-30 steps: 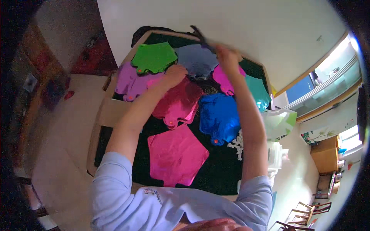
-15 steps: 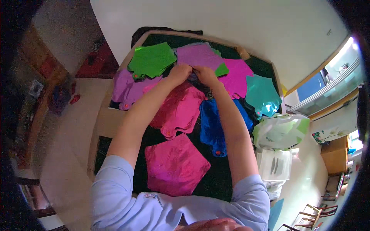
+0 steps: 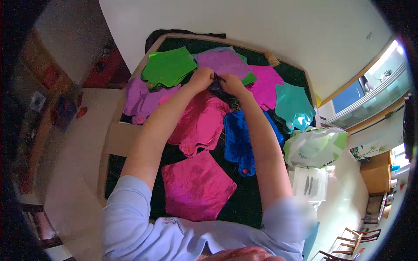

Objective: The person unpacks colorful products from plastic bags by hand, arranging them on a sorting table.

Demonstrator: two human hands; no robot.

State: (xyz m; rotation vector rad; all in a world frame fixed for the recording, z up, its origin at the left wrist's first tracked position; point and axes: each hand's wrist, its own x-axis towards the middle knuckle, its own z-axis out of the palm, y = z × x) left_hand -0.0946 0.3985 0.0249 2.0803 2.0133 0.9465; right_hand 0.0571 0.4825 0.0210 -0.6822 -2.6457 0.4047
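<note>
My left hand [image 3: 203, 79] and my right hand [image 3: 232, 84] meet at the far middle of the table, fingers closed. Between them is a small dark piece [image 3: 216, 83], too indistinct to name. Just beyond lies a stack of lilac pentagon-like sheets [image 3: 222, 61] with green showing at its edge. Green sheets [image 3: 170, 65] lie to the left, and magenta ones [image 3: 265, 85] to the right. Below my hands are crumpled red-pink pieces [image 3: 198, 124] and, under my right forearm, a shiny blue piece [image 3: 238, 135]. Nearest me lies a flat pink pentagon [image 3: 198, 185].
The table has a dark green top [image 3: 244, 204] and a pale rim. Lilac pieces [image 3: 146, 98] lie at its left, teal ones [image 3: 294, 104] at its right. Beyond the right edge are a white-green plastic bag [image 3: 318, 148] and a white container [image 3: 309, 185]. A wall stands behind.
The whole view has shifted slightly. My hands stay at the same spot, a little farther apart, and more of the dark piece shows between them.
</note>
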